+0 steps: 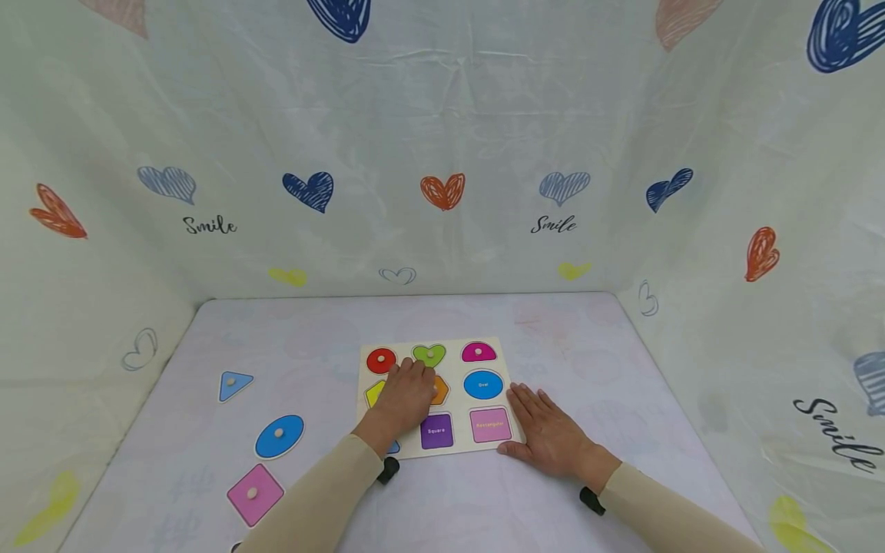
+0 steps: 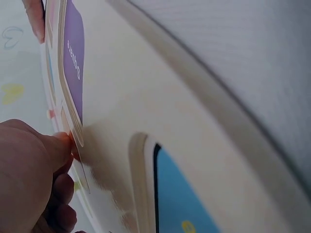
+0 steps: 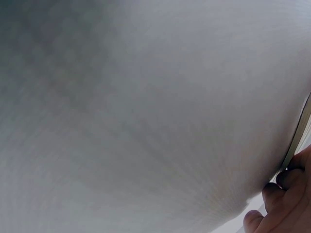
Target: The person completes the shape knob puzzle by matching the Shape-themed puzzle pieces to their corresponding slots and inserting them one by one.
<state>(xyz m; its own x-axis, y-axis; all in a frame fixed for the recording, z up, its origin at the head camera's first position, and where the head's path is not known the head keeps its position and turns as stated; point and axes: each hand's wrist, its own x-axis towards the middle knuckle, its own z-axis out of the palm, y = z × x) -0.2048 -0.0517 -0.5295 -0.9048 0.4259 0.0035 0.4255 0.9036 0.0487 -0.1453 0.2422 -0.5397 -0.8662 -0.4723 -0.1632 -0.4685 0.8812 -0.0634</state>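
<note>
puzzle board (image 1: 442,453) mid-table | left hand (image 1: 404,399) over board centre, fingers curled, grip cannot tell | right hand (image 1: 546,430) flat against right edge, likely steadying | three loose pieces (image 1: 279,436) left.

The purple recess (image 1: 437,431) of the puzzle board (image 1: 512,399) carries the word "Square" in pale letters, and the same word shows sideways on that purple recess in the left wrist view (image 2: 73,58). The blue oval recess (image 1: 483,384) bears a small word that appears to read "Oval". The pink recess (image 1: 490,425) bears yellowish lettering that looks like "Rectangular", too small to be sure. The fabric backdrop (image 1: 442,115) is printed with the script word "Smile" three times: at the left (image 1: 210,225), at the centre right (image 1: 554,224) and on the right wall (image 1: 838,442)
</note>
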